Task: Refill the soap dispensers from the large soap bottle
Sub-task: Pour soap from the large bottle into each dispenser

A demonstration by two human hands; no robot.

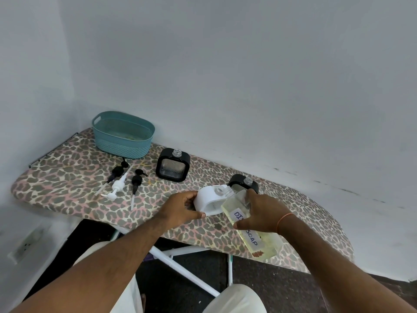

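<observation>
Three pump tops lie loose on the ironing board (67,177): two black pumps (117,171) (137,180) and a white pump (116,187) between them, all well to the left of the hands. Behind them, at the board's far left corner against the wall, stands a teal basket (123,135). One black dispenser (173,164) stands open-necked in the middle of the board. A second black dispenser (243,184) stands farther right, its lower part hidden behind the large soap bottle (248,222).

The left hand (182,207) grips the white dispenser (211,201) by its near side, thumb along the bottom edge. The right hand (262,212) is curled round the soap bottle, which is tilted with its neck right at the white dispenser's open neck. Whether soap is flowing is hard to make out. The bottle's label is partly covered by the thumb. An orange band (284,219) sits on the right wrist.
</observation>
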